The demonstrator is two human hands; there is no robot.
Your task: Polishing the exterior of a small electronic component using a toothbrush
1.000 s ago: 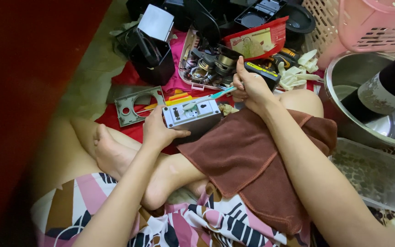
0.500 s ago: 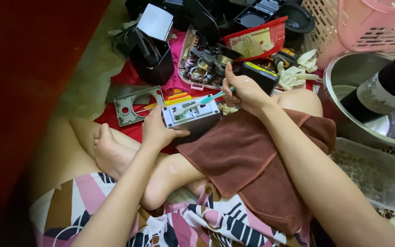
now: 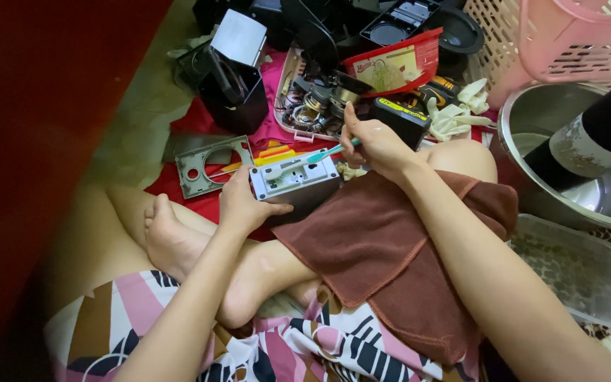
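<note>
1. Head view: the large round stainless-steel basin (image 3: 532, 120) fills the 3 o'clock edge, with a dark bottle with a pale label (image 3: 592, 145) lying tilted in it.
2. The pink plastic lattice basket (image 3: 574, 39) stands at 1 o'clock, just behind the basin.
3. The brown terry towel (image 3: 390, 262) drapes over the person's bent knee at the centre and runs down toward 5 o'clock.
4. The clear rectangular plastic container (image 3: 574, 269) lies on the floor at 4 o'clock, just beside the towel.
5. The grey rectangular device with a pale, slotted face (image 3: 295, 182) sits near the centre, resting against the towel's upper edge.
6. The left hand (image 3: 243, 205) has its grip closed around the device's near left corner, thumb along its lower side.
7. The right hand (image 3: 376, 145), just toward 1 o'clock of the device, has its grip pinched shut on the slim teal-handled brush (image 3: 319, 155), whose pale tip lies on the device's face.
8. The grey metal plate with a round hole (image 3: 210, 164) lies on red cloth at 10 o'clock, near the device.
</note>
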